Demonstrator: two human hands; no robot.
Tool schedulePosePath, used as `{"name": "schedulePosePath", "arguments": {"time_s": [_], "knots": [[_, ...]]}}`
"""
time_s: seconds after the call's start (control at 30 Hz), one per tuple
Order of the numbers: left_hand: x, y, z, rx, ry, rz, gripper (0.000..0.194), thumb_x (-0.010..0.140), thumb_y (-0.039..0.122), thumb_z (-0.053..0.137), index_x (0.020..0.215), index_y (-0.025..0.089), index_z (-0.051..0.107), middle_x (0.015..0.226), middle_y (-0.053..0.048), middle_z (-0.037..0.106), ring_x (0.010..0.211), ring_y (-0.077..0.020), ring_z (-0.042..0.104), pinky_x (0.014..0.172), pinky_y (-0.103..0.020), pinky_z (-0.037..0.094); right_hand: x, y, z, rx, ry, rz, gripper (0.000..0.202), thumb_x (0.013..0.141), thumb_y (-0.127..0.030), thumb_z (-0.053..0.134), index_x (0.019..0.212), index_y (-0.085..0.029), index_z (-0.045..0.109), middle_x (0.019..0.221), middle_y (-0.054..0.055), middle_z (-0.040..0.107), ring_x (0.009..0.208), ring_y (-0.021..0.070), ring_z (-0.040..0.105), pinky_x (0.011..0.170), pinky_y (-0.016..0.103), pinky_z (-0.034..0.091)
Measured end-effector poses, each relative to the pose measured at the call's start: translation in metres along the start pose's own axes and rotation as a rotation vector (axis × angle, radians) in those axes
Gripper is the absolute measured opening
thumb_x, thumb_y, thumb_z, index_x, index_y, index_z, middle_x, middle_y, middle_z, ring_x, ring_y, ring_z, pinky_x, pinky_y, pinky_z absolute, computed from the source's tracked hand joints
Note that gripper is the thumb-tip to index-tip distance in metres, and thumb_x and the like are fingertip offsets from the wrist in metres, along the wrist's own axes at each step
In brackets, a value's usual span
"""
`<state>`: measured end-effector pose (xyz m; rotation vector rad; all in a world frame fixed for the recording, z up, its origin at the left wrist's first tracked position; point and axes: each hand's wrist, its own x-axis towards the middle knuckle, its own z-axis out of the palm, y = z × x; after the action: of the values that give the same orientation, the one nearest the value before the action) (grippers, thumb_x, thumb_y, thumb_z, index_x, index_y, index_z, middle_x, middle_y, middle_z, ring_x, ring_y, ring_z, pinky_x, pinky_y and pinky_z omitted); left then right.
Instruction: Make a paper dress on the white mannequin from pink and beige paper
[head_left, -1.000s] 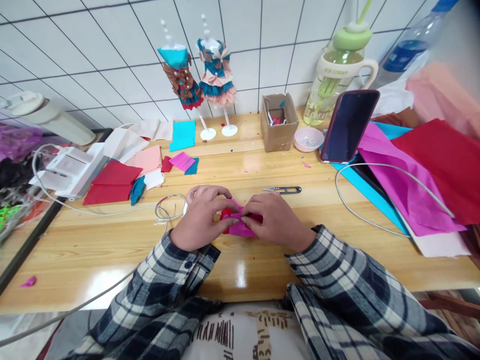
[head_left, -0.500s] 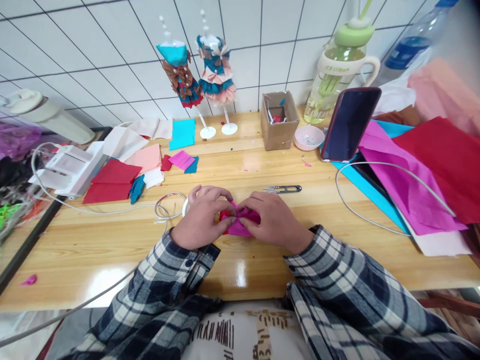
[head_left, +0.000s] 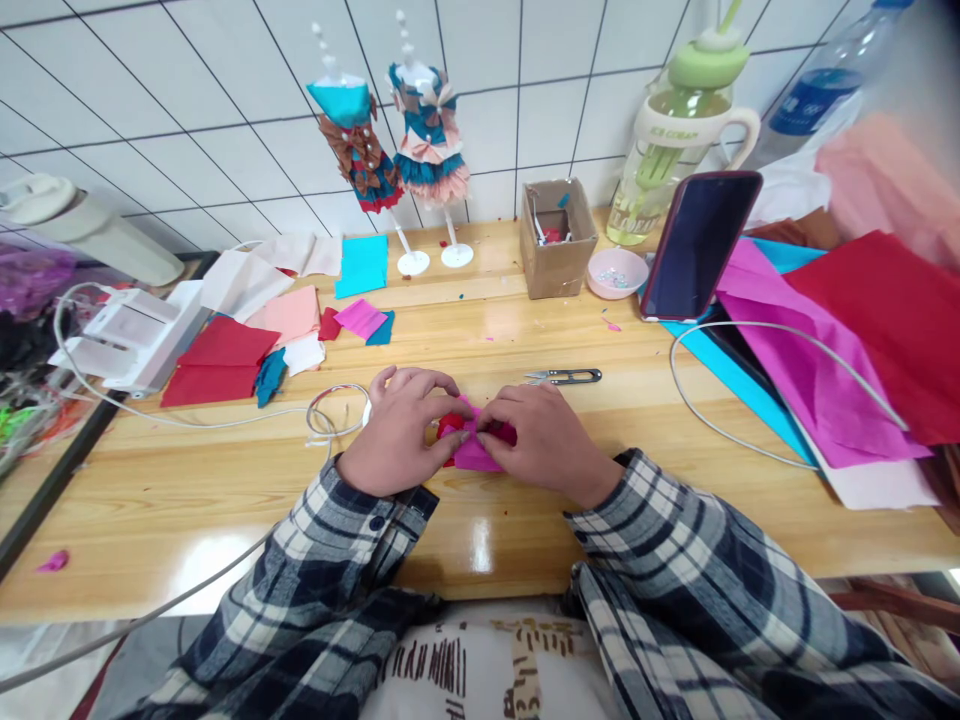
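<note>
Head view: both hands [head_left: 474, 428] pinch magenta fabric [head_left: 477, 456].

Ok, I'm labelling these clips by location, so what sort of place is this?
Probably a small craft or sewing workspace: there are snips, fabric pieces and dressed mini mannequins.

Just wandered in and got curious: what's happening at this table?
The left hand and right hand are pinching a piece of magenta fabric together, with something red beside it. Small scissors lie just beyond, and two little dressed stands stand near the wall.
</note>
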<state>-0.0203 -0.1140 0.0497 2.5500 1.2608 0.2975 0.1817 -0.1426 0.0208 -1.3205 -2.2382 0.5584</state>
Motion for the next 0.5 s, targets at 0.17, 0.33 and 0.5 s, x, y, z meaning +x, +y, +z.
{"name": "schedulePosePath", "arguments": {"time_s": [0.17, 0.33, 0.5], "knots": [[-0.0002, -0.0025, 0.0005, 0.024, 0.001, 0.001, 0.011, 0.082, 0.03, 0.062, 0.084, 0.031, 0.073, 0.111, -0.001, 0.061, 0.109, -0.0251, 0.05, 0.107, -0.056, 0.015, -0.0001, -0.0006, 0.0015, -0.014, -0.008, 0.015, 0.012, 0.085, -0.027, 0.06, 0.091, -0.021, 0.07, 0.086, 0.003, 0.066, 0.083, 0.0181, 0.057, 0.074, 0.031, 0.032], [0.0005, -0.0007, 0.0011, 0.025, 0.004, -0.006, 0.009, 0.081, 0.029, 0.062, 0.08, 0.028, 0.071, 0.11, -0.001, 0.062, 0.109, -0.0251, 0.05, 0.108, -0.056, 0.016, 0.0005, -0.0058, 0.0025, -0.033, 0.015, 0.058, 0.015, 0.087, -0.03, 0.058, 0.088, -0.02, 0.07, 0.083, 0.003, 0.063, 0.081, 0.0181, 0.056, 0.074, 0.032, 0.033], [0.0015, 0.0045, 0.0017, 0.039, 0.01, -0.011, 0.01, 0.08, 0.029, 0.061, 0.08, 0.026, 0.07, 0.109, -0.002, 0.062, 0.108, -0.0253, 0.05, 0.107, -0.055, 0.018, 0.0012, -0.0082, 0.0044, -0.013, 0.025, 0.112, 0.01, 0.084, -0.028, 0.06, 0.082, -0.021, 0.066, 0.08, 0.002, 0.062, 0.08, 0.0178, 0.056, 0.072, 0.032, 0.032]]}}
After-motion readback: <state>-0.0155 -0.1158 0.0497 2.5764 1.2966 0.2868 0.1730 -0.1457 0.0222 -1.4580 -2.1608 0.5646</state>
